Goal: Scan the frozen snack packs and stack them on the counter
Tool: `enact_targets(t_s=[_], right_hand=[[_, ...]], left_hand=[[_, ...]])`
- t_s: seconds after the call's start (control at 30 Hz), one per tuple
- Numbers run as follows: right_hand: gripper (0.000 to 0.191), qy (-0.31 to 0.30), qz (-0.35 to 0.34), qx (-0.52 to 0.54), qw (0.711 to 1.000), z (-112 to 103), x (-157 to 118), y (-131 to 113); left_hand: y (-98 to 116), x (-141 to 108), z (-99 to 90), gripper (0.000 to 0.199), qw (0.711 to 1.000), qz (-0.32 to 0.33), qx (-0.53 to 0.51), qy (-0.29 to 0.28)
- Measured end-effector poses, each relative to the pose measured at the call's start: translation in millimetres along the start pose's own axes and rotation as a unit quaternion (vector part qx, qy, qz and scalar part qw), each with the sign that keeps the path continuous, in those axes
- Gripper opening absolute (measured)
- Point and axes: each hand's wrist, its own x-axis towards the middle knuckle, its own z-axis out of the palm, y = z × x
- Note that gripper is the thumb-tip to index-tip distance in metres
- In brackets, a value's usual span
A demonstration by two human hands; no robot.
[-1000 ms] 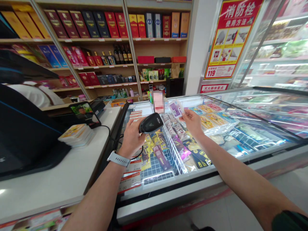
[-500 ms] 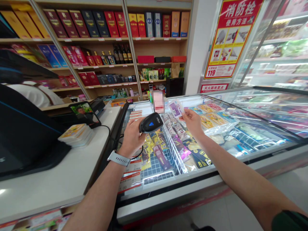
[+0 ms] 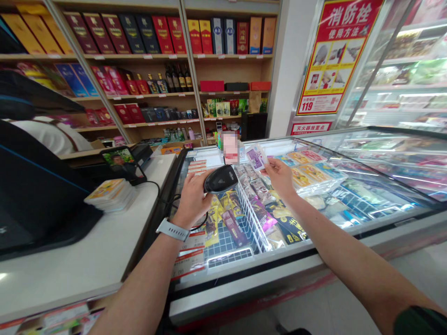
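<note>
My left hand (image 3: 191, 197) is wrapped round a black handheld barcode scanner (image 3: 222, 179), whose head points away to the right. A cable hangs below that wrist. Between the thumb and fingers of my right hand (image 3: 280, 177) is a small flat white and purple packet (image 3: 256, 158), held tilted just beyond the scanner and apart from it. Both hands are above a glass-topped freezer (image 3: 244, 283). Under the glass, ice cream packs lie around a white wire basket divider (image 3: 252, 218).
On the counter (image 3: 80, 260) at left stand a black checkout terminal (image 3: 38, 186), a stack of flat yellow and white packs (image 3: 110, 195) and a propped phone (image 3: 122, 164). Yellow and blue packs (image 3: 312, 170) lie on the freezer's right. Behind are shelves of boxes and bottles (image 3: 178, 78). A person's white-clothed part shows far left.
The blue light on top of the scanner has gone out. The scanner has shifted very slightly to the right. My right hand and the packet have hardly moved.
</note>
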Motion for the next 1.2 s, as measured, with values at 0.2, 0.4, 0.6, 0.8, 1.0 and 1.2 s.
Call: enact_targets(t_s=[0.2, 0.4, 0.6, 0.8, 1.0, 1.2], right_hand=[[0.042, 0.004, -0.033, -0.073, 0.997, -8.5, 2.9, -2.3], [0.028, 0.064, -0.184, -0.344, 0.919, -28.3, 5.5, -20.7], [0.024, 0.016, -0.186, -0.478, 0.858, -25.9, -2.1, -31.7], [0.021, -0.078, -0.136, -0.578, 0.801, -18.0, -9.3, -34.9], [0.024, -0.125, -0.087, -0.656, 0.739, -14.3, -11.3, -37.5], [0.023, -0.147, -0.070, -0.678, 0.717, -10.3, -12.9, -35.5]], left_hand=[[-2.1, -0.6, 1.0, 0.054, 1.000, -0.004, -0.001, -0.002], [-3.3, -1.0, 2.4, 0.054, 1.000, -0.004, -0.002, -0.006], [-3.6, -0.8, 2.6, 0.054, 1.000, -0.001, -0.005, -0.007], [-2.4, -1.0, 1.3, 0.053, 1.000, 0.003, -0.002, -0.001], [-3.6, -1.4, 2.3, 0.053, 1.000, 0.005, -0.001, 0.000], [-4.1, -1.5, 2.8, 0.052, 1.000, 0.007, -0.002, 0.004]])
